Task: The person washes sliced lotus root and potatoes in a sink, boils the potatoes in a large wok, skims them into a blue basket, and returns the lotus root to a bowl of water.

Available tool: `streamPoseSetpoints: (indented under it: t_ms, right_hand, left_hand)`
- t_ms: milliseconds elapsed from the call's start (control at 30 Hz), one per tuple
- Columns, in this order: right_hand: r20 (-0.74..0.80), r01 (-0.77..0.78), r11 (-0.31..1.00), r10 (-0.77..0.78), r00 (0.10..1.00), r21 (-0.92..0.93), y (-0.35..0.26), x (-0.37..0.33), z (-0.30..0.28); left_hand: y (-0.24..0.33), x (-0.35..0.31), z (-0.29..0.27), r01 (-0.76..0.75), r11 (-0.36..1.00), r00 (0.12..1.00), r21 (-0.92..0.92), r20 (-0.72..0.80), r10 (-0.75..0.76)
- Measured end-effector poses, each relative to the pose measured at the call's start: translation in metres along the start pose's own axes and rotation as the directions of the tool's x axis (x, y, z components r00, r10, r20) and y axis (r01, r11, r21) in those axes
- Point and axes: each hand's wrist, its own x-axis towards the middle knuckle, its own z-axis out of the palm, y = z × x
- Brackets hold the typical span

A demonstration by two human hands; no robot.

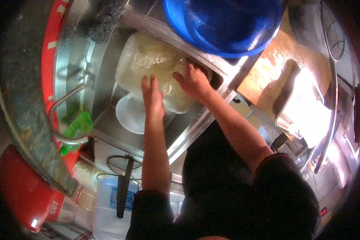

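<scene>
A pale rectangular tub (123,66) of cloudy yellowish water stands in the metal sink, with froth floating on top. My left hand (153,98) is over the tub's near side, fingers stretched forward, holding nothing that I can see. To its right, my right hand (194,82) reaches over the water with thumb and fingers apart, also without any visible object. Whether the fingertips touch the water I cannot tell. A white round bowl (130,116) sits in the sink beside the tub, partly behind my left hand and wrist. What lies under the cloudy water is hidden.
A large blue colander (228,28) rests at the sink's far right edge. On the left are a curved metal faucet (68,96) and a green plastic item (79,127). A wet wooden board (264,74), a bright metal container (302,104) and a wire strainer (333,38) stand right.
</scene>
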Motion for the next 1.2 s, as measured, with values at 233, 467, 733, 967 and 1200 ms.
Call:
streamPoseSetpoints:
  t_ms: [233, 467, 733, 967, 1200]
  right_hand:
    - [0.39, 0.016, 0.975, 0.074, 0.918, -0.222, 0.07, 0.068, 0.108]
    - [0.322, 0.14, 0.987, -0.109, 0.94, -0.074, 0.03, 0.071, 0.108]
    - [0.089, 0.021, 0.661, -0.133, 0.987, 0.751, -0.089, -0.047, -0.051]
    - [-0.039, 0.141, 0.605, -0.179, 0.983, 0.783, -0.115, -0.056, -0.083]
    - [-0.03, 0.194, 0.731, -0.231, 0.972, 0.654, -0.103, -0.036, -0.081]
  left_hand:
    - [-0.094, 0.074, 0.032, 0.151, 0.926, 0.941, -0.346, 0.336, -0.028]
    - [-0.09, 0.095, 0.027, 0.087, 0.931, 0.987, -0.354, 0.159, -0.031]
    - [0.012, -0.042, -0.016, 0.119, 0.728, 0.948, -0.675, 0.295, 0.119]
    - [0.04, -0.066, -0.029, -0.105, 0.819, 0.968, -0.564, 0.13, 0.213]
    - [0.04, -0.045, -0.034, -0.293, 0.948, 0.955, -0.127, -0.095, 0.282]
